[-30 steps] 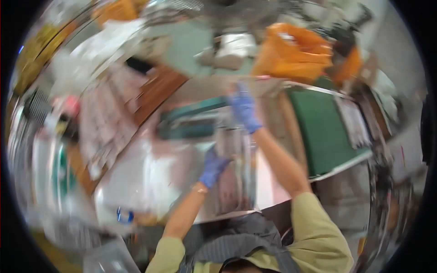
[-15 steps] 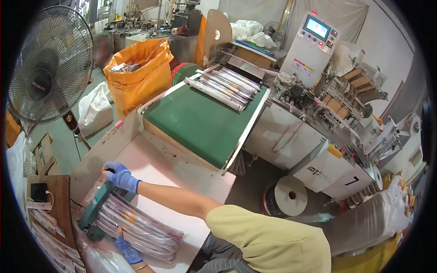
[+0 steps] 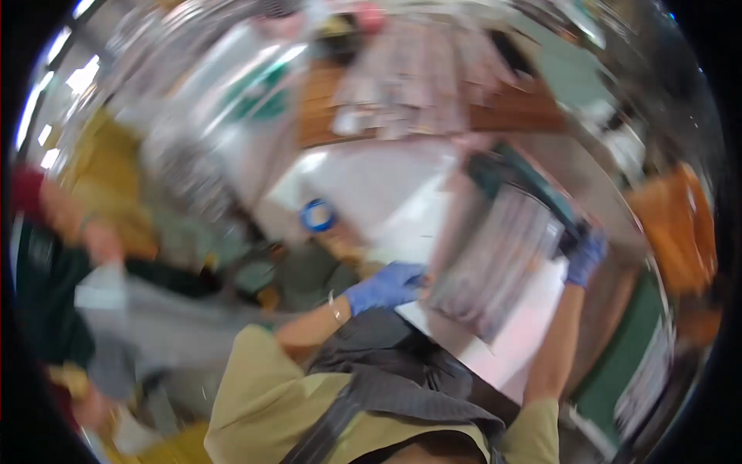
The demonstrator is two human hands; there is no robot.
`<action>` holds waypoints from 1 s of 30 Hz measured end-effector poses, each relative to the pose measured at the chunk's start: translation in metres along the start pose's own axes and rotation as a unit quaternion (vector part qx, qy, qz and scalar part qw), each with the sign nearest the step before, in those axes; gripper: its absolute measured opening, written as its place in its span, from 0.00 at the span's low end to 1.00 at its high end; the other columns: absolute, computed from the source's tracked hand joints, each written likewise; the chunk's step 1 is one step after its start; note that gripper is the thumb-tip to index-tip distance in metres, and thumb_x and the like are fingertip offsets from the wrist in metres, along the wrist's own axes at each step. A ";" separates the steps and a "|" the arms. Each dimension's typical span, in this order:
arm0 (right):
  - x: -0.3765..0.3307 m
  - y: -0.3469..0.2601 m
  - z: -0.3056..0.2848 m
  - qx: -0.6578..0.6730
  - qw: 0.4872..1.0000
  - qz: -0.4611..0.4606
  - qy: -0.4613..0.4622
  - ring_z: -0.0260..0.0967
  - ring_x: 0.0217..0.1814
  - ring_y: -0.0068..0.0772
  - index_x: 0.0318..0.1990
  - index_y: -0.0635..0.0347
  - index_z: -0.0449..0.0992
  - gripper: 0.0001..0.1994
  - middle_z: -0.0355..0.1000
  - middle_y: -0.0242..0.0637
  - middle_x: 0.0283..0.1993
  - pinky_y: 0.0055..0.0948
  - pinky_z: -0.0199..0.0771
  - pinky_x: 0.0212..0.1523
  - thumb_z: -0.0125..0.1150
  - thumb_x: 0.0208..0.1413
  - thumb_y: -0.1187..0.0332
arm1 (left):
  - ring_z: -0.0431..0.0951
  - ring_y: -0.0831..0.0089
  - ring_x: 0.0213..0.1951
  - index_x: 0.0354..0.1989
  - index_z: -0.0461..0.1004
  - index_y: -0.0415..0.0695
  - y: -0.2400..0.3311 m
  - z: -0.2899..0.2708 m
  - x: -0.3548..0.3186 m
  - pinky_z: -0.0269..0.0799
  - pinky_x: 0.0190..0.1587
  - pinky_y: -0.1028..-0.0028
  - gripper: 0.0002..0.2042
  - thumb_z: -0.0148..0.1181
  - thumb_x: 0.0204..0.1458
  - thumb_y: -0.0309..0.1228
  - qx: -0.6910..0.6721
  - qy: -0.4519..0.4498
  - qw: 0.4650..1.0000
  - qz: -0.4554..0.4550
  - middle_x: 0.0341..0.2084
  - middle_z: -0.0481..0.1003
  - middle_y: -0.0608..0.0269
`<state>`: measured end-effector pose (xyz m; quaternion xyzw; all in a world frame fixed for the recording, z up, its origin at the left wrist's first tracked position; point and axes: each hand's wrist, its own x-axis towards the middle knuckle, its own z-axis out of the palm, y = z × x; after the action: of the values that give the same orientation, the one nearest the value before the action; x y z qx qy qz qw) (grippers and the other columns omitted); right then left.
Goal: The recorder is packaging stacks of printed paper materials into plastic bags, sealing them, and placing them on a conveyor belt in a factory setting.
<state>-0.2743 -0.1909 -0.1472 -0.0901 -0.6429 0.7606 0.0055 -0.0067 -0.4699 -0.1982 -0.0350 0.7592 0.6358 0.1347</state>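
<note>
The whole picture is smeared by motion. A clear plastic bag of long, thin packs lies on the white worktop, its far end at a dark green hand-lever bag sealer. In a blue glove, my right hand is closed round the end of the sealer's lever. My left hand, also blue-gloved, is beside the bag at the worktop's near left edge. Its fingers point at the bag, but blur hides whether they grip it.
A brown board with flat printed packs stands beyond the sealer. A blue tape roll sits to the left. At right are an orange sack and a green conveyor belt. Another person's arm handles clear film.
My view has swung sharply left and down, bringing the other person into sight. My right hand stays at the sealer's lever; my left hand remains near the bag.
</note>
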 end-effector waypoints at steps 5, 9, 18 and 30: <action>-0.067 0.061 0.021 -0.472 0.832 -0.287 -0.048 0.47 0.64 0.40 0.61 0.66 0.50 0.33 0.51 0.48 0.62 0.33 0.46 0.62 0.56 0.52 0.60 | 0.72 0.76 0.28 0.31 0.73 0.42 0.055 -0.136 -0.036 0.69 0.33 0.74 0.10 0.64 0.39 0.30 0.160 0.288 0.943 0.051 0.23 0.73 0.64; -0.141 0.132 0.000 -0.162 0.960 -0.128 -0.191 0.49 0.63 0.36 0.59 0.65 0.56 0.31 0.52 0.44 0.62 0.31 0.47 0.62 0.61 0.47 0.67 | 0.74 0.62 0.28 0.31 0.73 0.43 0.035 -0.160 0.005 0.68 0.32 0.64 0.12 0.62 0.40 0.36 0.398 0.231 0.862 0.213 0.23 0.74 0.60; -0.219 0.058 0.146 -0.030 0.947 -0.011 -0.321 0.64 0.44 0.26 0.51 0.65 0.64 0.21 0.65 0.40 0.45 0.26 0.67 0.44 0.59 0.50 0.70 | 0.73 0.51 0.33 0.34 0.72 0.38 0.045 -0.069 0.039 0.68 0.38 0.61 0.14 0.52 0.48 0.38 0.292 0.302 0.874 0.245 0.29 0.73 0.46; -0.184 0.044 0.137 -0.163 0.959 -0.151 -0.176 0.51 0.19 0.22 0.21 0.65 0.67 0.07 0.58 0.32 0.16 0.24 0.54 0.21 0.53 0.49 0.75 | 0.72 0.54 0.33 0.34 0.70 0.43 0.076 -0.100 0.011 0.68 0.37 0.64 0.11 0.52 0.46 0.37 0.374 0.501 0.747 0.226 0.39 0.69 0.49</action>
<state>-0.1080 -0.3552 -0.1449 0.1437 -0.7552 0.6396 -0.0072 -0.0501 -0.5513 -0.1126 -0.1224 0.8802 0.2045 -0.4103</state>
